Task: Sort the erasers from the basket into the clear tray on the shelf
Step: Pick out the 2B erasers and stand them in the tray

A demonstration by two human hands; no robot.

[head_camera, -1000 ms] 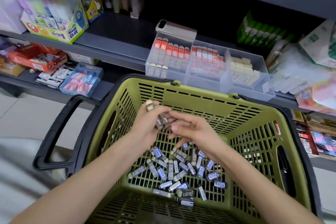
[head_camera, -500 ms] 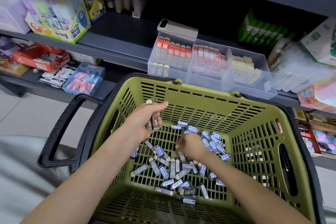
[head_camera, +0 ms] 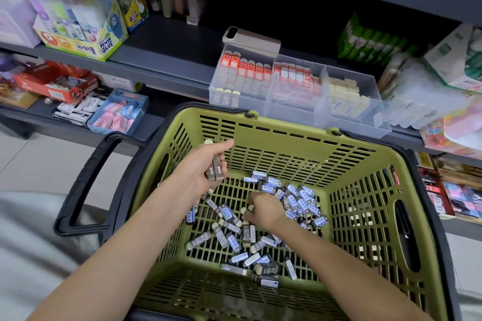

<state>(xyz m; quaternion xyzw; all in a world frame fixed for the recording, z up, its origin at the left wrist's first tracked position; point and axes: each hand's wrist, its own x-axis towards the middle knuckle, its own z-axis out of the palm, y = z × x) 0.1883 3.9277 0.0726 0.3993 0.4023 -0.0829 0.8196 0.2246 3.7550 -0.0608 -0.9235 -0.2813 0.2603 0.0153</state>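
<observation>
Several small erasers (head_camera: 229, 237) in dark and blue sleeves lie scattered on the floor of the green basket (head_camera: 360, 154). My left hand (head_camera: 200, 172) is raised over the basket's left side and grips a small bundle of erasers (head_camera: 216, 169). My right hand (head_camera: 263, 210) is down among the loose erasers, fingers curled on the pile; what it holds is hidden. The clear tray (head_camera: 294, 112) stands on the shelf just behind the basket, divided into compartments with red-topped and cream erasers; three dark erasers stand at its front left.
A phone (head_camera: 250, 38) lies on the tray's back left corner. A glue box (head_camera: 78, 31) and a blue box of pink erasers (head_camera: 117, 114) sit on the shelves at left. Packets crowd the shelf at right. The basket's black handle (head_camera: 86, 182) sticks out left.
My right hand left my left hand and dropped into the eraser pile on the basket floor. My left hand kept its bundle and stayed raised. The view shifted slightly.
</observation>
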